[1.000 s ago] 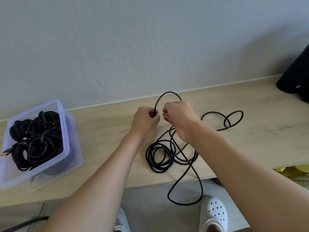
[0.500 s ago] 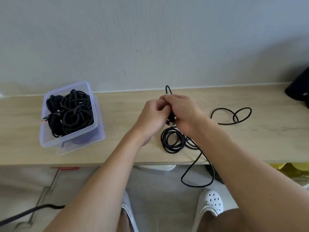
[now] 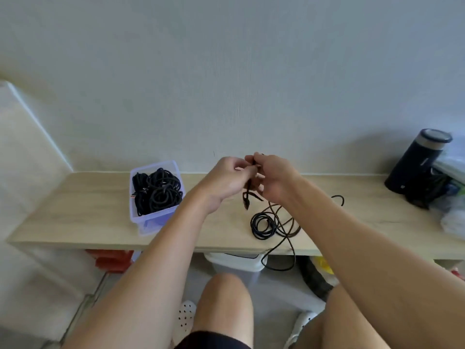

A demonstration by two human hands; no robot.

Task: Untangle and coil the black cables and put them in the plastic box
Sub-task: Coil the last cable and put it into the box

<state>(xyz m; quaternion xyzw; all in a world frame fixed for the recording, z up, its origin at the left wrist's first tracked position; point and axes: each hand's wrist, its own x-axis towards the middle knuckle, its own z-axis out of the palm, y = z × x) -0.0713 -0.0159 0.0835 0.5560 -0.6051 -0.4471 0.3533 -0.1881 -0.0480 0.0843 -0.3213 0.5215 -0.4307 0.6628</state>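
Black cable (image 3: 263, 225) is held up between both hands, which meet above the surface (image 3: 88, 210) with their knuckles almost touching. The left hand (image 3: 226, 177) pinches a strand with curled fingers, forearm reaching in from the lower left. The right hand (image 3: 274, 180) has its fingers curled round the same strand, its wrist bent downward. A short doubled bit of cable with a plug end hangs just below the two hands. The rest trails down to the surface, where it lies in a small round coil with loose loops beside it. One loop drops over the front edge.

To the left, well apart from the coil, the clear plastic box (image 3: 153, 217) stands on the surface, full of coiled cables (image 3: 158, 192). At the far right a dark cylinder (image 3: 415, 165) leans against the wall; a small white mark on it is too small to read. A white bin (image 3: 234, 263) sits under the surface, and a white shoe (image 3: 185, 316) shows on the floor.
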